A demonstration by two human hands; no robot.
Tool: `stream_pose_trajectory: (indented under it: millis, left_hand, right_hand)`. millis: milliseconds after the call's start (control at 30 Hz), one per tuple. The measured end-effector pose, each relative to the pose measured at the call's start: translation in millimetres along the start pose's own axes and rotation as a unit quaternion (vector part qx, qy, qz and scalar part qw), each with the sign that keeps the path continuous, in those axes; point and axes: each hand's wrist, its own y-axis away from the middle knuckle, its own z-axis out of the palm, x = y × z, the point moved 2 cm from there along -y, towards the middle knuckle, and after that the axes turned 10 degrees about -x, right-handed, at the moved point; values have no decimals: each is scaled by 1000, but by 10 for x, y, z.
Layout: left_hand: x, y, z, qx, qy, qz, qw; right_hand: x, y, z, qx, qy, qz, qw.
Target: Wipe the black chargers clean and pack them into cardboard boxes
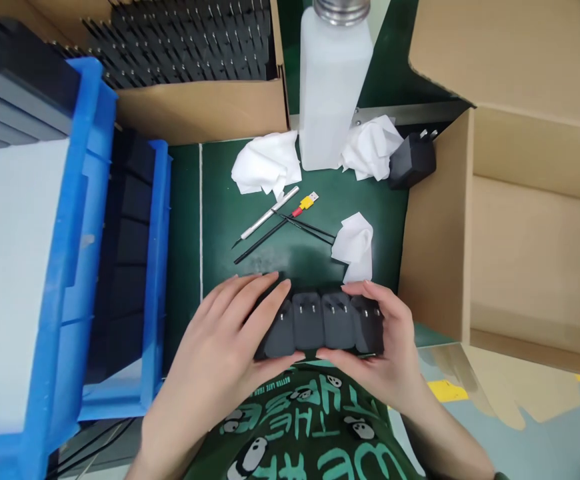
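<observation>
Several black power adapters [309, 321] stand side by side in a row at the table's near edge, their metal prongs up. My left hand [230, 327] is closed round the left end of the row, with the thumb along the near side. Around the right end, my right hand [387, 333] grips with its fingers on the far side and its thumb on the near side. Beyond the row lie a silver craft knife [270, 213], black tweezers [310, 229], a black stick [263, 241] and a yellow USB plug [309, 201].
White crumpled cloths [267, 163] lie near a white bottle [333, 93]. One adapter [413, 161] sits by an open cardboard box [435, 233] on the right. Blue bins [83, 220] stand left. A back-left carton [210, 110] holds many adapters.
</observation>
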Motion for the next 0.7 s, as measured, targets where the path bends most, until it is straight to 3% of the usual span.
stream_pose_trajectory:
  millis: [167, 300, 367, 433, 500, 600, 700]
  left_hand:
    - [191, 44, -39, 98, -38, 16, 994]
    - [253, 114, 15, 115, -56, 23, 991]
    - [240, 179, 36, 128, -63, 9, 990]
    - [249, 259, 39, 167, -61, -4, 984]
    - [309, 325, 46, 213, -38, 6, 976]
    - [457, 333, 107, 229, 8, 54, 972]
    - [563, 257, 207, 235, 31, 74, 969]
  right_hand:
    - [-35, 12, 31, -19, 28, 7, 999]
    - [-121, -7, 81, -54, 31, -34, 998]
    - [-158, -64, 65, -34, 6, -43, 998]
    - [-164, -177, 1, 52, 21, -10, 998]
    - [-139, -351, -59, 116, 114, 55, 985]
    - [-61, -672, -91, 105, 287, 136, 942]
    - [14, -905, -90, 59, 344, 163, 923]
